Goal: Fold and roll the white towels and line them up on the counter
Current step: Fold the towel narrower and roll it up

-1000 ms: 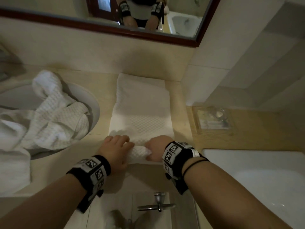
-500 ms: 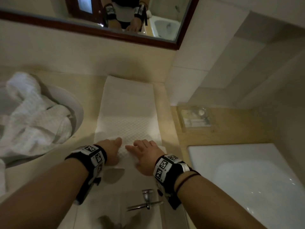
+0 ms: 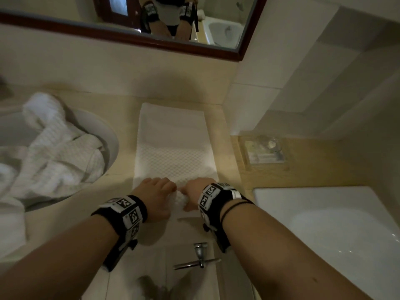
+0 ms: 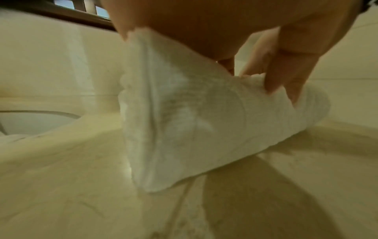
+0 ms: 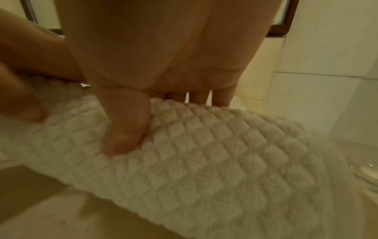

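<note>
A white waffle-textured towel [image 3: 173, 146] lies folded in a long strip on the beige counter [image 3: 121, 118], running away from me toward the wall. Its near end is wound into a small roll [image 3: 181, 199]. My left hand [image 3: 161, 190] and right hand [image 3: 192, 191] sit side by side on the roll, fingers curled over its top and thumbs tucked in behind. The left wrist view shows the roll's end [image 4: 194, 122] pinched under my thumb. The right thumb [image 5: 124, 129] presses into the roll [image 5: 214, 158].
Several crumpled white towels [image 3: 52, 152] fill the round sink [image 3: 113, 146] at left. A glass soap tray [image 3: 265, 152] sits on the ledge at right, with the white bathtub [image 3: 335, 230] below it. A mirror frame [image 3: 134, 38] spans the wall. A metal handle [image 3: 200, 255] juts out beneath the counter.
Half a second ago both hands lay with fingers stretched flat across the roll; now the fingers are curled round it again, and the roll is slightly farther along the strip.
</note>
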The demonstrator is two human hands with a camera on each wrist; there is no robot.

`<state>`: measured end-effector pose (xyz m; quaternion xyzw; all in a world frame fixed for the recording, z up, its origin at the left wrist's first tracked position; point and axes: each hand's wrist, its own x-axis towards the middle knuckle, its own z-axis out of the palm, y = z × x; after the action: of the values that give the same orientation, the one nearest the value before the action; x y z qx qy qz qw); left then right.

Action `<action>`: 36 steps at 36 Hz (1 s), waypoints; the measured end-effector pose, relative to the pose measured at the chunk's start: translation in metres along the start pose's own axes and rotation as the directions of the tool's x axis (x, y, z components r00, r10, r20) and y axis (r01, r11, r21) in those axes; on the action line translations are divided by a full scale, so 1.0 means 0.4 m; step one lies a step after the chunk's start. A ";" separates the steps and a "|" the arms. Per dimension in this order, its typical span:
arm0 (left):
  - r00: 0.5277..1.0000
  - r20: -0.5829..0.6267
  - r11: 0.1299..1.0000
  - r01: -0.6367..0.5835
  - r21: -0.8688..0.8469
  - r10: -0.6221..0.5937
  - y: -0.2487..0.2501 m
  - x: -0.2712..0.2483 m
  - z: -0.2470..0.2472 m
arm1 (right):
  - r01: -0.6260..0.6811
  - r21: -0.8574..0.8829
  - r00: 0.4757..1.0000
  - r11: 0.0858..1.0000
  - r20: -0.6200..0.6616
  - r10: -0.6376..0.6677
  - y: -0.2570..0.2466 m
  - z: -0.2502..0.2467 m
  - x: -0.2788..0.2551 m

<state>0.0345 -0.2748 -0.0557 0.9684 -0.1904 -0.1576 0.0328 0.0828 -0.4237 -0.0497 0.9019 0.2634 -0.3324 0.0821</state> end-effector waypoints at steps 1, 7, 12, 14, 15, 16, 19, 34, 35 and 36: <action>1.000 0.005 1.000 -0.005 0.016 0.005 -0.002 0.000 0.001 | -0.018 0.019 0.999 1.000 0.032 0.017 -0.001 -0.009 -0.002; 0.995 0.098 0.986 -0.039 0.160 0.024 -0.001 0.013 0.004 | -0.009 -0.073 0.979 0.997 0.200 0.023 0.007 -0.057 -0.018; 0.985 0.166 0.999 0.041 0.025 -0.045 0.000 0.043 -0.012 | 0.015 -0.109 0.994 0.994 -0.110 -0.027 0.007 -0.009 -0.008; 0.982 0.184 0.998 0.056 -0.027 -0.050 -0.009 0.056 -0.022 | 0.074 -0.080 0.963 0.994 -0.254 -0.092 0.024 0.017 -0.036; 0.979 0.197 0.997 0.059 -0.052 -0.048 -0.015 0.063 -0.026 | 0.098 -0.091 0.949 0.991 -0.291 -0.120 0.029 0.029 -0.050; 0.976 0.212 0.995 0.065 -0.079 -0.047 -0.022 0.068 -0.029 | 0.126 -0.109 0.941 0.986 -0.303 -0.153 0.032 0.043 -0.059; 0.970 0.238 0.985 0.091 -0.145 -0.055 -0.034 0.079 -0.036 | 0.140 -0.076 0.951 0.987 -0.267 -0.156 0.034 0.067 -0.070; 0.999 0.051 0.974 0.002 0.225 -0.014 -0.008 0.008 -0.010 | 0.022 -0.128 0.990 0.992 -0.135 -0.040 0.023 -0.066 0.026; 0.998 0.061 0.967 0.019 0.252 -0.036 -0.003 0.007 -0.004 | 0.007 -0.120 0.994 0.993 -0.107 -0.020 0.023 -0.075 0.035; 0.996 0.065 0.964 0.037 0.265 -0.056 -0.001 0.009 0.002 | 0.002 -0.109 0.996 0.994 -0.084 -0.012 0.024 -0.081 0.045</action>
<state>0.0375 -0.2756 -0.0575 0.9621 -0.1878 -0.1664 -0.1067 0.1175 -0.4139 -0.0365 0.9084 0.2875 -0.2794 0.1186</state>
